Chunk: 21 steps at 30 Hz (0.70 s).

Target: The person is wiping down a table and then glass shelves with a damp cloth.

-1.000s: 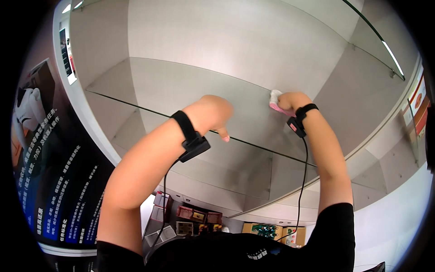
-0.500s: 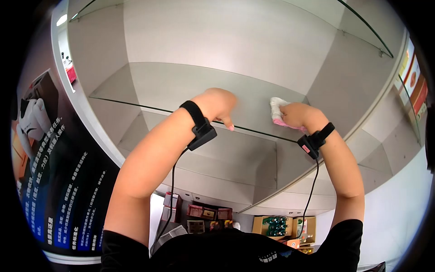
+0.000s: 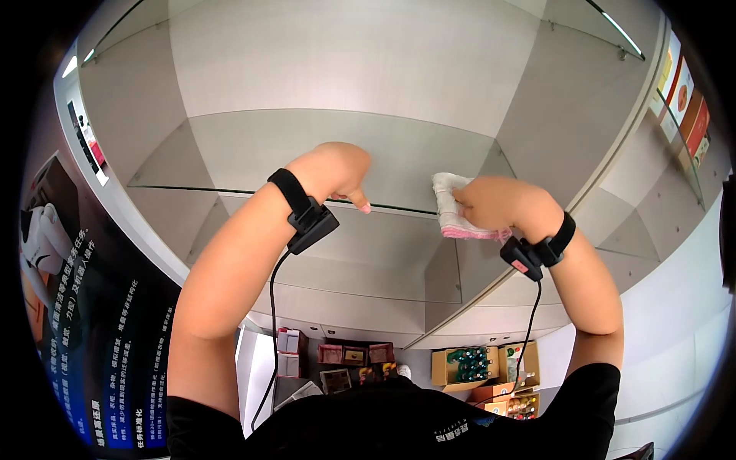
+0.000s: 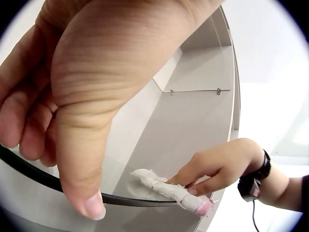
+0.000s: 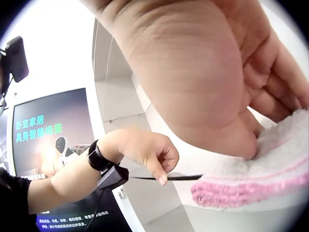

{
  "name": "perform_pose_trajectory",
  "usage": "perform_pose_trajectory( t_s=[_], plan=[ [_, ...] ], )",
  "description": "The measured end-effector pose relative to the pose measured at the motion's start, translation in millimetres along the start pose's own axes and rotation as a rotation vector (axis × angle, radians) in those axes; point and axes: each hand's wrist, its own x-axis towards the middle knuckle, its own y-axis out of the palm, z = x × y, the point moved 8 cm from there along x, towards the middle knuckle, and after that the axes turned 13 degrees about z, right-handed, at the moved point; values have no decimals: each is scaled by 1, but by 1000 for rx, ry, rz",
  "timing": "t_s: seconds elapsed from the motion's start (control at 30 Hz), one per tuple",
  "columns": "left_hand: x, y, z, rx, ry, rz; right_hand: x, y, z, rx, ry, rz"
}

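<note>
A folded white cloth with a pink edge [image 3: 452, 230] lies at the front edge of the glass shelf [image 3: 418, 138], right of the middle. My right hand [image 3: 510, 203] holds it from above; the right wrist view shows the thumb and bent fingers against the cloth [image 5: 241, 191]. Farther left, my left hand [image 3: 333, 172] is at the same front edge, its thumb pointing down across the edge. In the left wrist view the fingers of this hand [image 4: 96, 82] hang loosely bent, with no separate object in them; whether they touch the glass is unclear.
Another glass shelf [image 3: 613, 31] is above, at the upper right. A printed poster [image 3: 92, 330] stands to the left. Below on the floor are cardboard boxes with bottles [image 3: 468, 364] and dark red boxes [image 3: 356, 354]. Cables hang from both wrist cameras.
My right hand has drawn the cloth from the back part of the shelf toward its front edge. My left hand has stayed at the front edge, while the head view has shifted.
</note>
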Motion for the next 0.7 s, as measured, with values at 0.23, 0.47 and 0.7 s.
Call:
perform_pose_trajectory(
  t_s=[0.23, 0.47, 0.7],
  plan=[
    [-3, -1, -3, -6, 41, -38, 55, -17, -22, -34, -124, 185],
    [-5, -1, -2, -16, 35, -73, 125, -42, -61, -59, 87, 244],
    [-13, -5, -4, -13, -21, -84, 178, -75, -105, 109, 286, 3]
  ],
)
